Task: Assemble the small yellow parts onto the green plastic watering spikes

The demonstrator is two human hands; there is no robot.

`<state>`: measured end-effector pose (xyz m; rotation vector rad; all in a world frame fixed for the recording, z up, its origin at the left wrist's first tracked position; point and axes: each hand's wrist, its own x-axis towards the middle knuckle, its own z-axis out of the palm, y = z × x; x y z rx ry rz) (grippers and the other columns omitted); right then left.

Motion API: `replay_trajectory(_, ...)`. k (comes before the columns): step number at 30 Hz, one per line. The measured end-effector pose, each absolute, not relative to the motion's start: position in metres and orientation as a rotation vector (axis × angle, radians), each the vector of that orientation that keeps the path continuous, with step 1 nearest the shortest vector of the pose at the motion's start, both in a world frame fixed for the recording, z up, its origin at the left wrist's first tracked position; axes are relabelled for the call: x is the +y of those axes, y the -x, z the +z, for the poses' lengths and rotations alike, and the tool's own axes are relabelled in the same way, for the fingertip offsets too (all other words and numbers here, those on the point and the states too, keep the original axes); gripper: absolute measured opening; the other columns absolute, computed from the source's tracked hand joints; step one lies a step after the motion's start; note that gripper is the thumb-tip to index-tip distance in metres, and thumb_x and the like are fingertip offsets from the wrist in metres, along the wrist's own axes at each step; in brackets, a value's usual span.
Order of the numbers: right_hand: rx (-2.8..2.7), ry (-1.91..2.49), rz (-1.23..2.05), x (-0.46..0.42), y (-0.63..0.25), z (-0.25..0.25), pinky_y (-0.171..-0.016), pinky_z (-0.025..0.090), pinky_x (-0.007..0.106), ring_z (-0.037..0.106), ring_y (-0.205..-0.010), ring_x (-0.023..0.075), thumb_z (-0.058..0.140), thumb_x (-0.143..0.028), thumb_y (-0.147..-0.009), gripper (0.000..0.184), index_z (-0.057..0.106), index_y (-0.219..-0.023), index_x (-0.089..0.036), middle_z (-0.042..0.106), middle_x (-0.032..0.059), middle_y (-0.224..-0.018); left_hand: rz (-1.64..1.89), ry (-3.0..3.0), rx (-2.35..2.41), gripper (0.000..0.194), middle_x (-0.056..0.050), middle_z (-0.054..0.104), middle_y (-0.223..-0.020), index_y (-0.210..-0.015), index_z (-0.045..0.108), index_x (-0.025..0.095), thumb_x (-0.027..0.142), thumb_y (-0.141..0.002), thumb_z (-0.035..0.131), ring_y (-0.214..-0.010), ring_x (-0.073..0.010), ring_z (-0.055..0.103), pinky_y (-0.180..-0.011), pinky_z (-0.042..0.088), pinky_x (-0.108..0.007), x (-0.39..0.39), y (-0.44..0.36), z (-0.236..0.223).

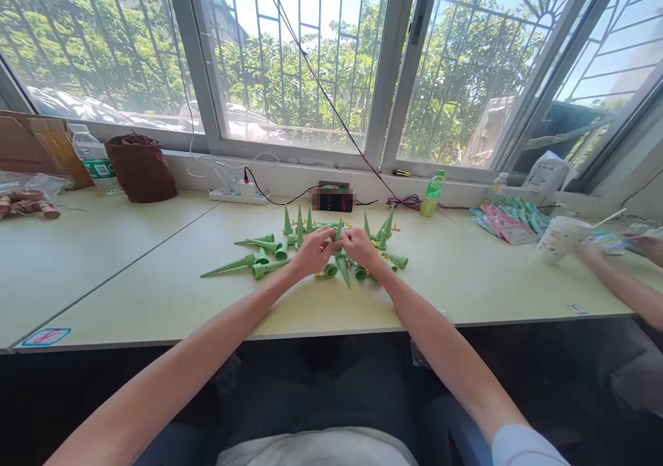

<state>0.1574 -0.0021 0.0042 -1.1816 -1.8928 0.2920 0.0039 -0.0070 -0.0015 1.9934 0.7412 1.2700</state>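
My left hand and my right hand meet at the middle of the table, fingers closed around a green plastic spike. Its tip points up between them, while its lower part is hidden by the fingers. Several more green cone-shaped spikes lie left of my left hand, among them a long one. Others stand on end, like the spike behind that hand. Beneath my hands one spike points toward me. Small yellow pieces show among the spikes beside my right hand.
A phone-like black device and a power strip sit by the window sill. A green bottle stands behind right. Farther right, another person's hand is near a white tub and bagged items. A brown bag stands left.
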Motion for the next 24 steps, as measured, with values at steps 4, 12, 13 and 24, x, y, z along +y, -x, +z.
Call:
replay_trajectory(4,-1.846,1.134,0.248,-0.004,-0.158,0.004,-0.053,0.021,0.027,0.023,-0.052,0.0097,0.035,-0.036,-0.091,0.043,0.023,-0.053,-0.021,0.024,-0.0039,-0.05,1.132,-1.839,0.754,0.038,0.007,0.039,-0.052,-0.073,0.045,0.019,0.05,-0.08,0.064,-0.038,-0.0051,0.04,-0.036,0.029,-0.019,-0.009,-0.002,0.004)
replay_trajectory(12,-1.823,1.065,0.128,-0.006,-0.156,0.001,-0.054,0.023,0.027,0.025,-0.053,0.0099,0.035,-0.041,-0.093,0.045,0.027,-0.054,-0.02,0.028,-0.0039,-0.051,0.915,-1.602,0.658,0.037,0.005,0.045,-0.054,-0.083,0.052,0.018,0.052,-0.08,0.065,-0.04,-0.0075,0.045,-0.037,0.033,-0.02,-0.009,0.004,0.01)
replay_trajectory(13,-1.831,1.084,0.146,-0.005,-0.156,0.001,-0.054,0.023,0.027,0.025,-0.053,0.0099,0.035,-0.04,-0.092,0.044,0.027,-0.054,-0.021,0.027,-0.0038,-0.05,0.978,-1.675,0.68,0.036,0.005,0.044,-0.054,-0.081,0.051,0.018,0.052,-0.081,0.063,-0.04,-0.0074,0.045,-0.037,0.033,-0.02,-0.009,0.003,0.008)
replay_trajectory(24,-1.811,1.098,0.213,-0.007,-0.157,0.004,-0.053,0.021,0.027,0.023,-0.053,0.0103,0.034,-0.042,-0.091,0.044,0.024,-0.054,-0.021,0.024,-0.0037,-0.052,1.013,-1.704,0.691,0.037,0.006,0.043,-0.052,-0.075,0.046,0.019,0.052,-0.081,0.063,-0.04,-0.0093,0.049,-0.036,0.034,-0.021,-0.009,0.0,0.008)
